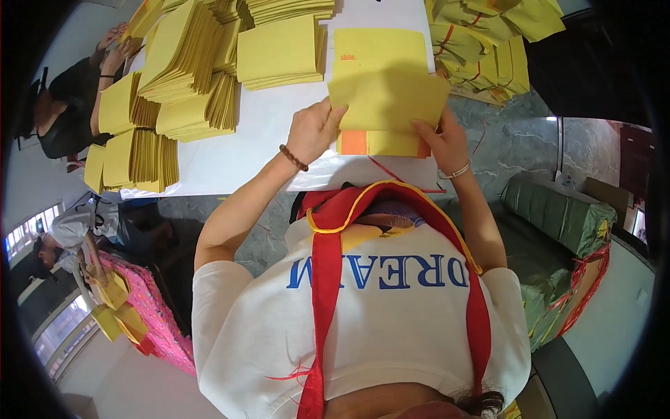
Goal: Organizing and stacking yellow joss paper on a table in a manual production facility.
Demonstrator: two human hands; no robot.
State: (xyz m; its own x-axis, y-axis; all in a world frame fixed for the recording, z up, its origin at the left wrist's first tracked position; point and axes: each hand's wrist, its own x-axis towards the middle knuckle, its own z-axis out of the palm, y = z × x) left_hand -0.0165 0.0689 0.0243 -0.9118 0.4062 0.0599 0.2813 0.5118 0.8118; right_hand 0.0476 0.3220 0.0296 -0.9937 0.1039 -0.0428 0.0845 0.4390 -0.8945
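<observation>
Between my hands is a yellow paper sheet [391, 101], tilted above the table and gripped at its two sides. My left hand [313, 130] pinches its left edge, and a beaded bracelet circles that wrist. On the opposite edge, my right hand [448, 143] is closed with the thumb on top. Under the held sheet lies more yellow paper [380, 45], with orange patches [354, 142] showing along its near end. How many layers are in my grip cannot be made out. A red string [391, 172] lies by the table's near edge.
Stacks of folded yellow paper [279, 52] cover the left of the white table [269, 129]. Tied yellow bundles [481, 52] stand at the far right. A co-worker's hands [118, 49] handle paper at far left; another person [77, 223] works by a pink-covered table [150, 300]. Green wrapped bales [558, 216] sit right.
</observation>
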